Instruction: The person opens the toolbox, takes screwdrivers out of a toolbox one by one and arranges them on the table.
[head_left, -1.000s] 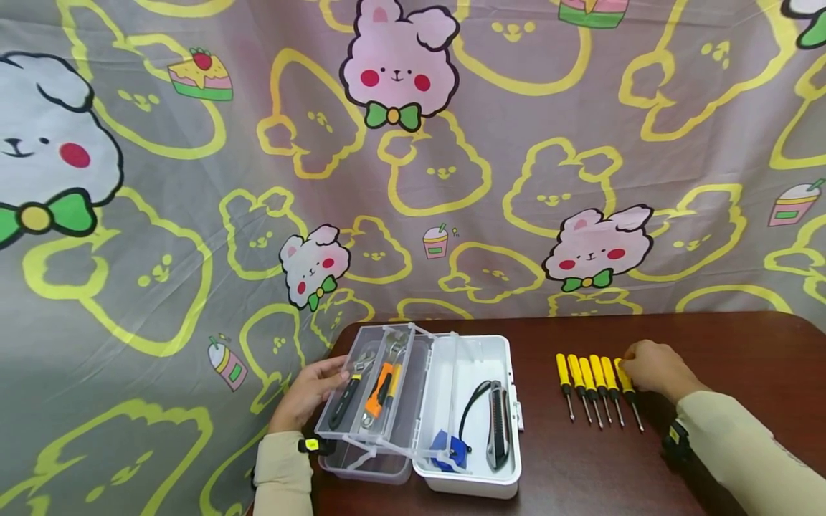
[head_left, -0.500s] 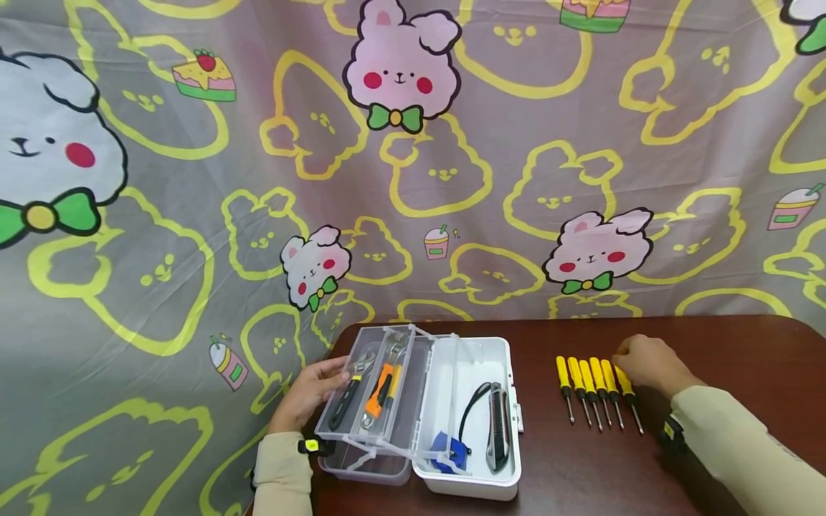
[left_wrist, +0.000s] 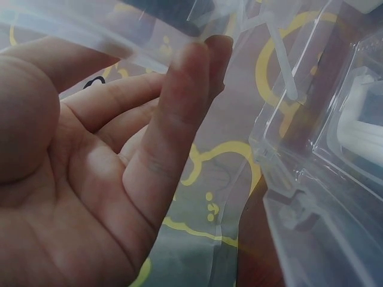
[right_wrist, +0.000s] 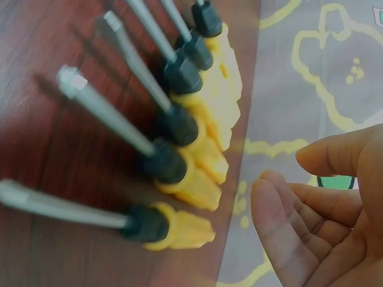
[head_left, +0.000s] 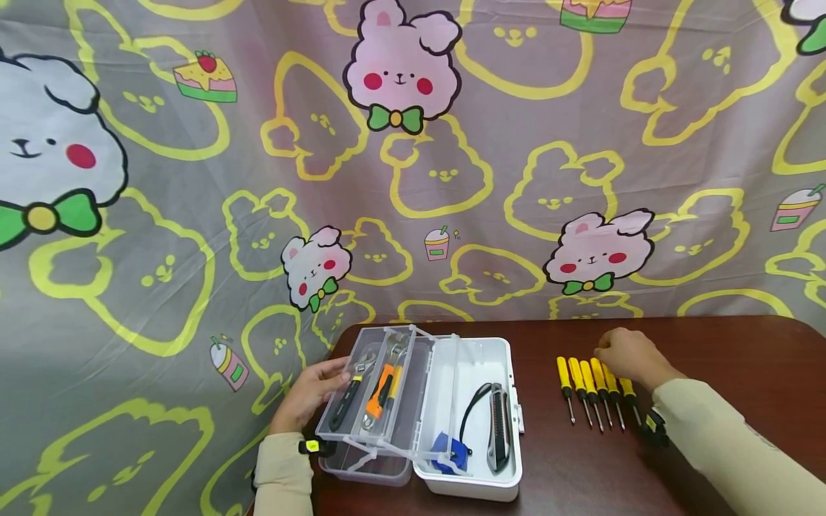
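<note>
My left hand (head_left: pixel 306 395) grips the outer edge of a clear tray (head_left: pixel 329 428) that folds out from a white toolbox (head_left: pixel 474 487). The left wrist view shows its fingers (left_wrist: pixel 179 101) stretched along the tray's underside. A black-handled adjustable wrench (head_left: pixel 345 403) and an orange tool (head_left: pixel 379 393) lie in the tray. My right hand (head_left: pixel 632 355) hovers over the handle ends of several yellow-handled screwdrivers (head_left: pixel 583 382) lying in a row. In the right wrist view, that hand (right_wrist: pixel 320 224) holds nothing, its fingers loosely bent and apart from the handles.
Inside the white box are a utility knife (head_left: pixel 497 426) and a blue tape measure (head_left: pixel 449 453) with a black strap. The box's clear lid (head_left: pixel 364 473) hangs left, under the tray. A patterned curtain (head_left: pixel 413 179) stands behind the dark wooden table (head_left: pixel 555 473).
My right hand has moved left, off the rightmost screwdriver's handle and across the tops of its neighbours. The left hand keeps its place on the tray.
</note>
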